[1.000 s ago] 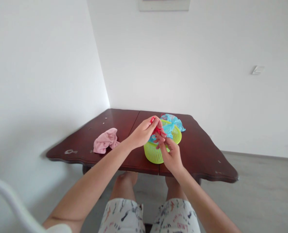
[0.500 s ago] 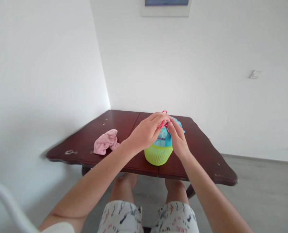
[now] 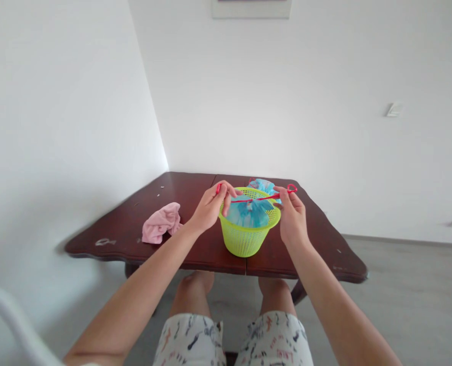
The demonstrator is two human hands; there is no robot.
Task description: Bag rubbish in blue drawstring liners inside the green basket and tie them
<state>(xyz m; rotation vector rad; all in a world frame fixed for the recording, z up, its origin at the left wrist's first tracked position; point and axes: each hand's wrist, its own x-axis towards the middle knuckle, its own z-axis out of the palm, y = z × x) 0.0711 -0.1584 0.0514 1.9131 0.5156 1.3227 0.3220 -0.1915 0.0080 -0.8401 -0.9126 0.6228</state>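
A red drawstring [image 3: 266, 197] is stretched taut across a yellow-green mesh basket [image 3: 244, 241]. My left hand [image 3: 212, 203] pinches one end of it, above the basket's left rim. At the right rim my right hand [image 3: 292, 211] grips the other end, and a small red loop sticks out beyond the fingers. Gathered beneath the string is a translucent blue plastic bag [image 3: 248, 216], which sits inside the basket. Behind the basket lies a second blue bag [image 3: 264, 185] with a bit of red string, partly hidden by the basket and my right hand.
A crumpled pink cloth [image 3: 160, 222] lies on the dark red-brown wooden table [image 3: 195, 251], left of the basket. White walls [image 3: 226, 101] stand behind and to the left of the table. My legs are under its front edge.
My hands were close together over the basket and have moved apart, drawing the red string straight. The blue bag now sits lower in the basket, whose rim shows. The view has shifted slightly.
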